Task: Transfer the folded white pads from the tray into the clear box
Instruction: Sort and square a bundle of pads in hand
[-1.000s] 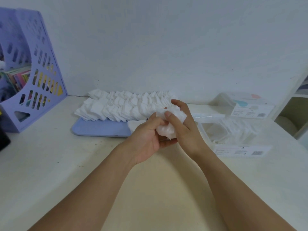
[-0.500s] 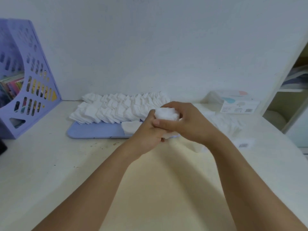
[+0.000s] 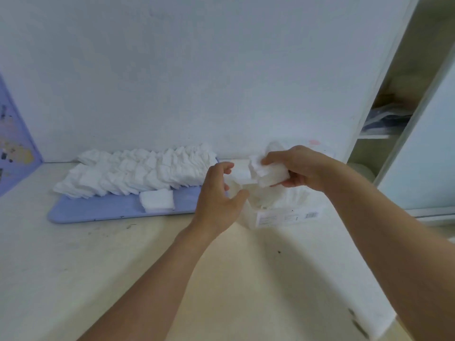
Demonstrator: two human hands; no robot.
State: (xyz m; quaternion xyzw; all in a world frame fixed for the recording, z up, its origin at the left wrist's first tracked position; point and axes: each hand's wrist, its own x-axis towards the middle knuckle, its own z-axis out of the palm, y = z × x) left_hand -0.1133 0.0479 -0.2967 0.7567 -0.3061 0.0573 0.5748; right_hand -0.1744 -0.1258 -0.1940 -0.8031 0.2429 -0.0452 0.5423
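Observation:
A lilac tray [image 3: 103,209] lies on the table against the wall, loaded with rows of folded white pads [image 3: 138,171]; one loose pad [image 3: 156,200] lies alone near its front edge. My right hand [image 3: 299,168] grips a small stack of pads [image 3: 269,174] above the clear box [image 3: 283,212], which stands right of the tray and holds several pads. My left hand [image 3: 219,196] hovers just left of the stack, fingers loosely curled and holding nothing, partly covering the box's left end.
A lilac perforated file holder [image 3: 13,153] stands at the far left. An open cabinet with shelves [image 3: 386,124] rises at the right. The white wall runs close behind the tray and box.
Both hands held the pad stack together before. The right hand has carried it rightward over the clear box, and the left hand has let go. The view has turned right.

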